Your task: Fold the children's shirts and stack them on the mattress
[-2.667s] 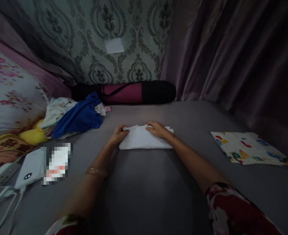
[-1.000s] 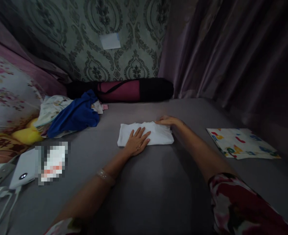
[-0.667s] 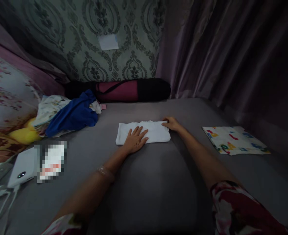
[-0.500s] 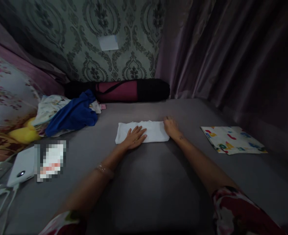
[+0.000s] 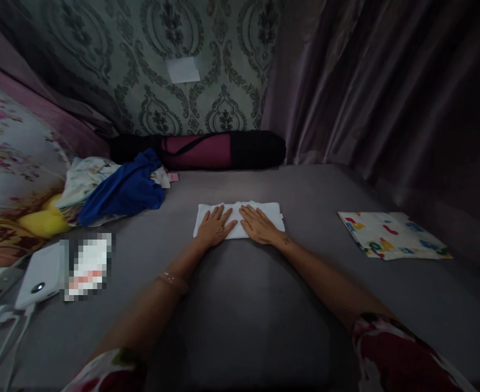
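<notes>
A folded white cloth lies as a flat, wide rectangle on the grey bed sheet. My left hand rests flat on its left half with the fingers spread. On the middle and right part lies my right hand, palm down, fingers stretched out and pointing away from me. A small tag sticks out at the cloth's right edge. Both hands press on the cloth without gripping it, and they cover much of its front half.
To the right lies a folded cloth with a colourful print. At the left are a blue garment on a clothes pile, a yellow plush, a white power bank and cables. A black and pink long bag lies along the wall.
My right hand has left the cloth's right edge, moved left and opened flat on top. My left hand has slid slightly left. The cloth stays in place.
</notes>
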The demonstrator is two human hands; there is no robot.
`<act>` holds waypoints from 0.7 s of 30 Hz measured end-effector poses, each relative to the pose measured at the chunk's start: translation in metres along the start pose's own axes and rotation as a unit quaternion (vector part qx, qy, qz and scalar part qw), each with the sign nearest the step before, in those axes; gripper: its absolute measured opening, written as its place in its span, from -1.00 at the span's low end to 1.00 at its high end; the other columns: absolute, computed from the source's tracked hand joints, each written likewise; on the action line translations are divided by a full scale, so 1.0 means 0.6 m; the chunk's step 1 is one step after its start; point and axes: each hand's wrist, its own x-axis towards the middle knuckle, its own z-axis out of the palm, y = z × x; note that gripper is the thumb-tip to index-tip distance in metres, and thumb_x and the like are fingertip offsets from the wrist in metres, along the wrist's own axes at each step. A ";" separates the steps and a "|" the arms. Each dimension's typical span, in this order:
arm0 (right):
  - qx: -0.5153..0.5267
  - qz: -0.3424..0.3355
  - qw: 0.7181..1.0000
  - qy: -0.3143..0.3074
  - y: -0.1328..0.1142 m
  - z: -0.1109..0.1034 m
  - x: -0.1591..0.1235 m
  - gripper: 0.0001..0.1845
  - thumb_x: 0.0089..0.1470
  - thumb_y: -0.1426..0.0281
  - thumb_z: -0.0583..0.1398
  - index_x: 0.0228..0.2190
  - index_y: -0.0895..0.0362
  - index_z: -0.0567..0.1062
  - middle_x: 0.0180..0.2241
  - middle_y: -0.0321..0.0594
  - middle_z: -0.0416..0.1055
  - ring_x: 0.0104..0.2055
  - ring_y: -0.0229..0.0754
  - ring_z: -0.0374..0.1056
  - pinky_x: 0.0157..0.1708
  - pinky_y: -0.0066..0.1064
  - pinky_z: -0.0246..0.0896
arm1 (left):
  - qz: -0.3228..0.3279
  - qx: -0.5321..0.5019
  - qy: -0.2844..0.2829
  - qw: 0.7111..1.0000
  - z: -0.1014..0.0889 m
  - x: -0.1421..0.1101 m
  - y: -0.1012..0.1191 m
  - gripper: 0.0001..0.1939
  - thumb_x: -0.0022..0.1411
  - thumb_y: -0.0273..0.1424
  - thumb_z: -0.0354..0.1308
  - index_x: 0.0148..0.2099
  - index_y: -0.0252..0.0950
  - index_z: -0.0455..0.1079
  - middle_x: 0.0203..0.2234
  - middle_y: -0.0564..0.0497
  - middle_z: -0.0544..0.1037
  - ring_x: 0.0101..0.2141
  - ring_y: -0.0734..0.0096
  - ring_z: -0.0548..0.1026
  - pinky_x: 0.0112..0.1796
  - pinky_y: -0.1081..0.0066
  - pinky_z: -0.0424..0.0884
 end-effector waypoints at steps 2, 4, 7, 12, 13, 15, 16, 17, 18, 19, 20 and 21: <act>-0.008 0.013 1.000 -0.004 0.016 -0.005 -0.004 -0.32 0.30 0.19 -0.24 0.29 0.33 0.05 0.34 0.02 -0.09 0.38 -0.04 -0.20 0.32 -0.11 -0.31 | -0.008 0.014 -0.008 1.000 -0.003 -0.002 -0.014 -0.29 0.35 0.03 -0.28 0.38 -0.26 0.00 0.34 -0.17 0.04 0.32 0.06 -0.01 0.25 0.01 -0.11; -0.019 0.028 0.999 -0.008 0.034 -0.010 -0.011 -0.29 0.29 0.16 -0.25 0.29 0.34 0.05 0.34 0.03 -0.08 0.38 -0.03 -0.19 0.33 -0.11 -0.32 | -0.024 0.016 -0.026 0.999 -0.007 -0.004 -0.030 -0.25 0.35 0.04 -0.32 0.39 -0.33 -0.04 0.34 -0.19 0.02 0.33 0.06 -0.05 0.26 0.01 -0.14; -0.033 0.050 0.998 -0.016 0.062 -0.016 -0.023 -0.27 0.28 0.14 -0.28 0.29 0.34 0.06 0.34 0.03 -0.07 0.38 -0.03 -0.19 0.33 -0.09 -0.34 | -0.027 -0.003 -0.049 0.998 -0.012 -0.008 -0.056 -0.22 0.35 0.04 -0.36 0.39 -0.41 -0.07 0.35 -0.20 -0.02 0.34 0.06 -0.11 0.26 0.02 -0.15; -0.042 0.088 0.995 -0.015 0.092 -0.016 -0.043 -0.25 0.27 0.14 -0.27 0.29 0.40 0.03 0.35 0.08 -0.15 0.39 0.00 -0.26 0.33 -0.11 -0.34 | -0.030 -0.029 -0.044 0.998 -0.008 -0.011 -0.092 -0.23 0.35 0.00 -0.35 0.38 -0.45 -0.06 0.35 -0.23 -0.05 0.34 0.03 -0.13 0.26 0.09 -0.10; -0.043 0.096 0.994 -0.010 0.094 -0.014 -0.046 -0.25 0.27 0.14 -0.27 0.29 0.39 0.03 0.35 0.09 -0.16 0.39 0.00 -0.27 0.33 -0.11 -0.33 | -0.030 -0.032 -0.043 0.998 -0.007 -0.012 -0.096 -0.24 0.35 -0.01 -0.35 0.39 -0.45 -0.06 0.36 -0.22 -0.05 0.34 0.03 -0.13 0.26 0.08 -0.10; -0.044 0.108 0.993 -0.003 0.096 -0.011 -0.048 -0.26 0.27 0.15 -0.25 0.29 0.38 0.02 0.36 0.09 -0.18 0.39 0.00 -0.28 0.32 -0.11 -0.32 | -0.025 -0.032 -0.045 0.998 -0.007 -0.013 -0.100 -0.25 0.35 -0.03 -0.34 0.39 -0.44 -0.07 0.36 -0.22 -0.06 0.34 0.04 -0.14 0.26 0.07 -0.10; -0.044 0.111 0.993 -0.003 0.096 -0.010 -0.048 -0.27 0.27 0.15 -0.24 0.29 0.37 0.02 0.36 0.09 -0.18 0.39 0.00 -0.28 0.32 -0.11 -0.31 | -0.022 -0.030 -0.049 0.998 -0.009 -0.013 -0.100 -0.25 0.36 -0.03 -0.34 0.39 -0.45 -0.08 0.36 -0.22 -0.07 0.34 0.04 -0.14 0.25 0.07 -0.09; -0.045 0.113 0.993 -0.006 0.095 -0.011 -0.047 -0.27 0.27 0.16 -0.23 0.29 0.37 0.02 0.36 0.09 -0.18 0.39 0.00 -0.29 0.32 -0.11 -0.31 | -0.020 -0.027 -0.055 0.998 -0.012 -0.013 -0.099 -0.25 0.36 -0.04 -0.34 0.39 -0.46 -0.09 0.36 -0.23 -0.08 0.34 0.05 -0.14 0.25 0.07 -0.08; -0.045 0.114 0.992 -0.012 0.094 -0.012 -0.046 -0.28 0.27 0.16 -0.22 0.29 0.37 0.02 0.36 0.09 -0.18 0.39 0.01 -0.29 0.32 -0.11 -0.31 | -0.020 -0.022 -0.063 0.998 -0.016 -0.012 -0.096 -0.26 0.36 -0.05 -0.34 0.39 -0.46 -0.09 0.36 -0.23 -0.07 0.34 0.05 -0.14 0.25 0.06 -0.07; -0.045 0.117 0.992 -0.020 0.092 -0.015 -0.044 -0.28 0.27 0.16 -0.22 0.29 0.37 0.02 0.36 0.08 -0.18 0.39 0.01 -0.28 0.32 -0.11 -0.31 | -0.021 -0.015 -0.072 0.997 -0.022 -0.011 -0.091 -0.26 0.36 -0.05 -0.33 0.39 -0.45 -0.07 0.36 -0.23 -0.06 0.34 0.04 -0.13 0.24 0.03 -0.06; -0.045 0.121 0.991 -0.028 0.088 -0.019 -0.041 -0.29 0.27 0.17 -0.21 0.29 0.36 0.03 0.36 0.08 -0.17 0.39 0.02 -0.27 0.32 -0.10 -0.32 | -0.025 -0.004 -0.076 0.997 -0.027 -0.009 -0.085 -0.28 0.36 -0.06 -0.33 0.38 -0.43 -0.05 0.35 -0.23 -0.05 0.33 0.03 -0.11 0.24 -0.01 -0.07; -0.044 0.126 0.991 -0.031 0.084 -0.024 -0.038 -0.29 0.27 0.18 -0.21 0.29 0.36 0.03 0.35 0.08 -0.15 0.39 0.02 -0.26 0.32 -0.08 -0.33 | -0.029 0.010 -0.069 0.997 -0.032 -0.007 -0.078 -0.29 0.36 -0.06 -0.32 0.37 -0.42 -0.02 0.35 -0.23 -0.03 0.33 0.02 -0.10 0.24 -0.05 -0.10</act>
